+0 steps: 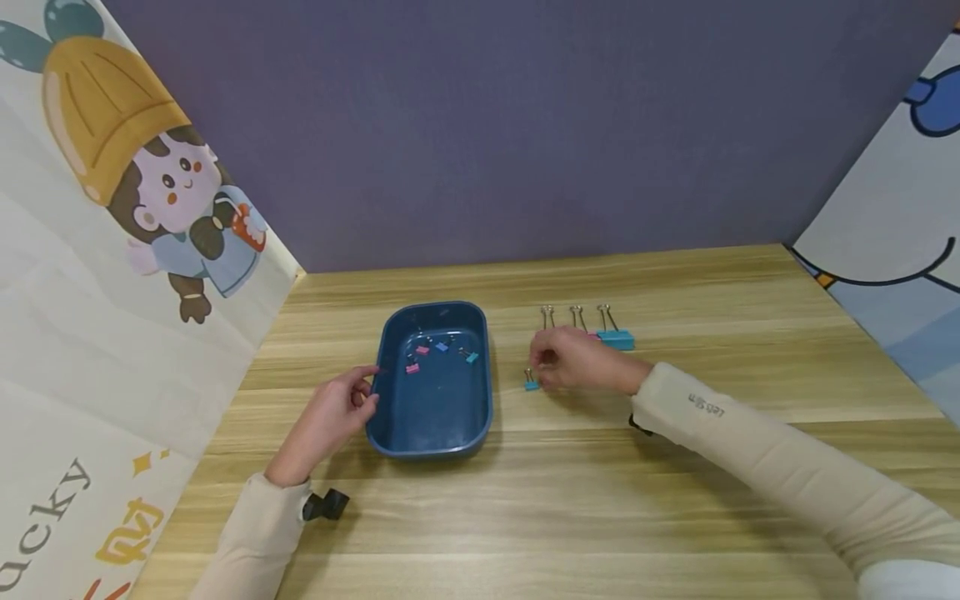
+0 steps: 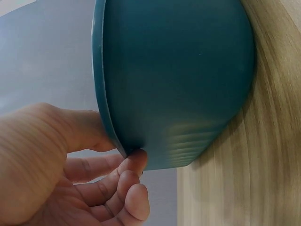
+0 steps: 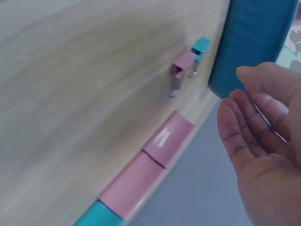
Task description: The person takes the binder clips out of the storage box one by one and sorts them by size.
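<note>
On my feed, the fingers of the right hand [image 1: 577, 360] are loosely bent, with a gap between thumb and fingertips, and I see nothing caught in them. The fingers of the left hand [image 1: 339, 407] pinch the rim of the blue bin [image 1: 429, 454], the thumb on one side of its wall and the index finger on the other.

Just beside my right fingers, a small teal clip [image 1: 532, 386] lies on the wooden surface [image 1: 525, 517]. The right wrist view gives me a small pink clip [image 3: 185, 62] next to it, hidden by the hand from my head camera. Beyond that hand stand three large binder clips in a row, handles up: two large pink clips [image 3: 134, 186], end to end, and a large teal clip [image 1: 615, 339] at the right end.

The bin sits upright to the left of these clips. In its far half I count four small clips, spaced apart: two pink ones [image 1: 412, 367], a blue one [image 1: 442, 347] and a teal one [image 1: 472, 358].

Farther out, beige sleeves [image 1: 750, 458] cover both forearms, a purple-grey panel [image 1: 525, 125] rises behind the surface, and a cartoon-printed sheet [image 1: 60, 292] lines the left side.
</note>
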A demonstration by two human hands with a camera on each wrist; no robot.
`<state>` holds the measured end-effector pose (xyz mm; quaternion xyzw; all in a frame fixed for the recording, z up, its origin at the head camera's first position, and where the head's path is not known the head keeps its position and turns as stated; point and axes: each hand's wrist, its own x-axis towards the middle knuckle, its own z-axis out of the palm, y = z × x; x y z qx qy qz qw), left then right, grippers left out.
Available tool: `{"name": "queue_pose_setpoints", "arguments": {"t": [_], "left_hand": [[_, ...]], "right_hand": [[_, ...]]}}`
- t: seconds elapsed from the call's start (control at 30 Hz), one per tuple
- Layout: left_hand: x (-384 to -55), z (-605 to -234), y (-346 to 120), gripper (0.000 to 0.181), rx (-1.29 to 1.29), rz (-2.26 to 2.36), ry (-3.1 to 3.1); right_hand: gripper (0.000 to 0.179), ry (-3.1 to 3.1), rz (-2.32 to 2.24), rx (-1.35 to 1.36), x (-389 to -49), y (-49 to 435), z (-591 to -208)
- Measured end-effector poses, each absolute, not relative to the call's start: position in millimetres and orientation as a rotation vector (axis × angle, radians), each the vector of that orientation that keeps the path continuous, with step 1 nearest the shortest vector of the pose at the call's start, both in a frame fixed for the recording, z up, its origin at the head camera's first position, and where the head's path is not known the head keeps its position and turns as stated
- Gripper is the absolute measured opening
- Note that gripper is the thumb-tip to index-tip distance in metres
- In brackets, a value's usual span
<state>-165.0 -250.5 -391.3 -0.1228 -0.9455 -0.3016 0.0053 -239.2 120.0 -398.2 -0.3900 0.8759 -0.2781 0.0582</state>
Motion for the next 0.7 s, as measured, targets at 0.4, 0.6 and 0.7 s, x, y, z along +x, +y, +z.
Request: {"name": "queue_pose_setpoints", "arguments": {"t": [0.4,0.6,0.7], "left_hand": [[-164,-390,-249,0.039,-0.389,-0.914,-2.946],[-164,-391,-249,0.039,-0.387,-0.907,-2.938],[-164,-391,-249,0.039,-0.398,-0.909,-2.933]], "right_hand": [[0.014,2.741,-0.919,-1.333,-242,109,-373],[0.014,2.74,-0.894,-1.334,-239,99,-367],[0.014,2.745,-0.883,-1.338,-239,93,-364]]}}
